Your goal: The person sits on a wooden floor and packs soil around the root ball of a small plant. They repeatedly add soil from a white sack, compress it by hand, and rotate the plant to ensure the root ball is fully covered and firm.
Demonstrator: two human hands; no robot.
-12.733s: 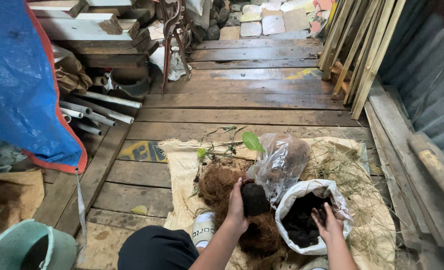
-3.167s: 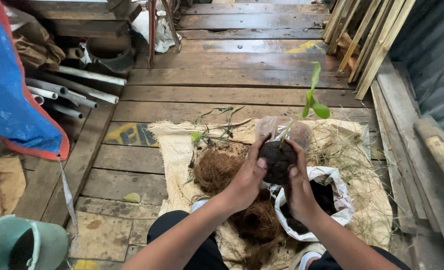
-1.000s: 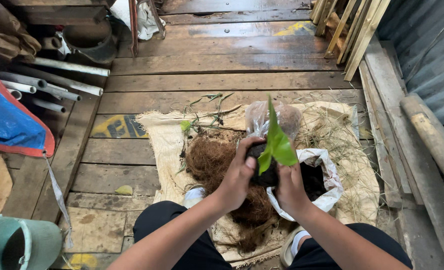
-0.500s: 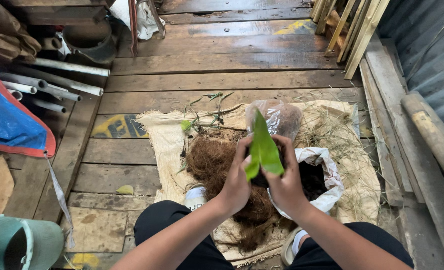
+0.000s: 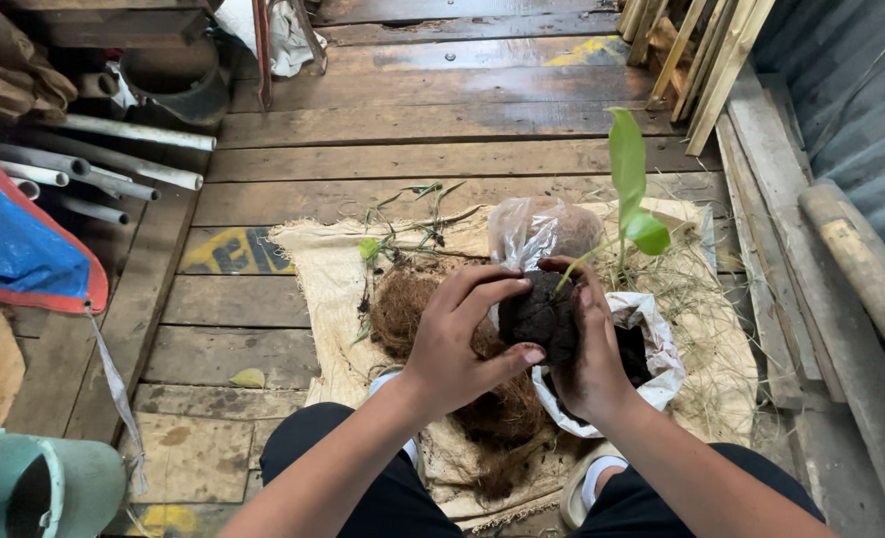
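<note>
I hold a dark soil ball (image 5: pixel 542 317) in front of me, above my lap, with a thin stem rising from its top to two green leaves (image 5: pixel 630 179). My left hand (image 5: pixel 459 339) wraps the ball's near and left side, fingers curled over the top and thumb pressed under it, so that grip is clamped on the soil. My right hand (image 5: pixel 592 349) cups the right and back, its grip also closed on the ball, fingertips meeting close to the stem's base.

To shape it well, I judge both palms should press evenly and turn the ball a little at a time, keeping pressure low and off the stem, which leans right and looks easy to snap. Loose crumbs would fall onto what lies beneath.

Directly below the ball sits a white bag of dark soil (image 5: pixel 652 349), its mouth open. To its left lies a heap of brown coconut fibre (image 5: pixel 413 309). Behind the ball stands a clear plastic bag (image 5: pixel 532 227), crumpled. All of this rests on a tan burlap sack (image 5: pixel 313 264) spread over the plank floor (image 5: pixel 433 90). Far left, grey pipes (image 5: pixel 114 134) and a blue tarp (image 5: pixel 14 229).
</note>
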